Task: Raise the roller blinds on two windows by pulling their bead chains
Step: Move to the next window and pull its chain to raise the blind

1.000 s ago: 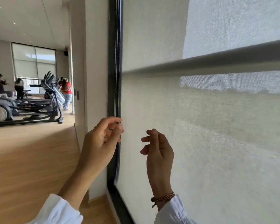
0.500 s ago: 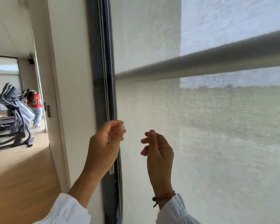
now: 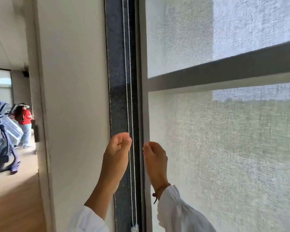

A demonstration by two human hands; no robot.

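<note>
Hands working bead chain beside lowered roller blind.

Roller blind point(image 3: 224, 148) is filling the frame from 12 through 5 o'clock, fabric hanging down over the window with a grey crossbar point(image 3: 224, 71) showing through it. White wall point(image 3: 74, 97) is standing at 9 o'clock, and a dark window frame point(image 3: 117, 81) is running top to bottom through the centre. Bead chain point(image 3: 126, 81) is hanging as two strands against that frame. Left hand point(image 3: 115, 158) at 6 o'clock is pinching the left strand between thumb and forefinger, other fingers curling in. Right hand point(image 3: 155, 158), just right of it, is sitting at the blind's edge, fingers loosely curling; cannot tell if it is gripping anything. Beaded bracelet point(image 3: 161, 189) is circling the right wrist.
</note>
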